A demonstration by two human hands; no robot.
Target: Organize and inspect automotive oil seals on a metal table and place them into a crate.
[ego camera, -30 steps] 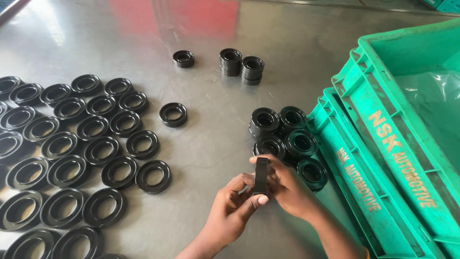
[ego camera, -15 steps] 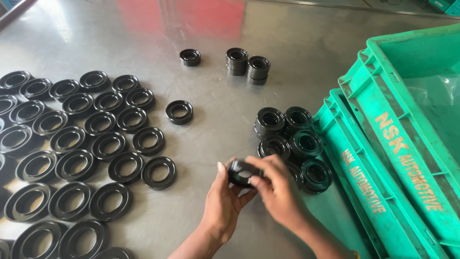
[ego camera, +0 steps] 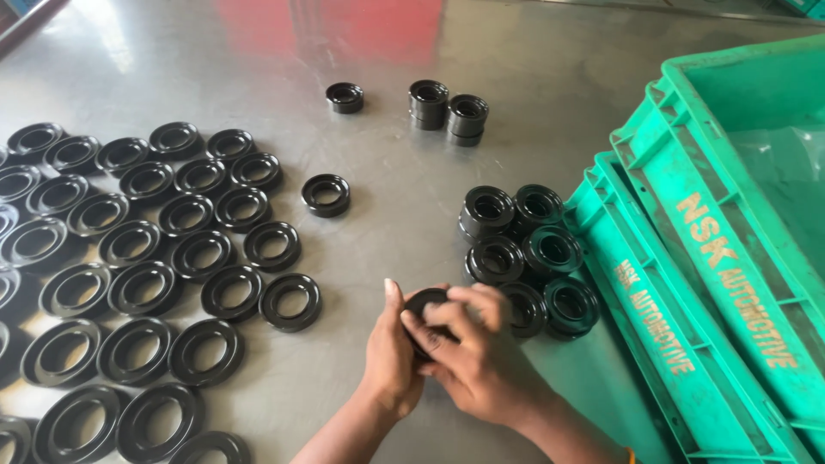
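A black ring (ego camera: 424, 302) sits low in the middle, gripped by both hands: left hand (ego camera: 391, 352) and right hand (ego camera: 481, 361). Stacked rings (ego camera: 524, 249) (shiny ones) wait at two o'clock; green crates (ego camera: 687, 283) stand at three o'clock on the surface (ego camera: 387, 51).

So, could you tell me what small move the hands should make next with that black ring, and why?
Probably set the black ring down at the edge of the flat rows of rings on the left. Both the left hand and right hand grip it above bare table, and the nearest row ends just left of them.
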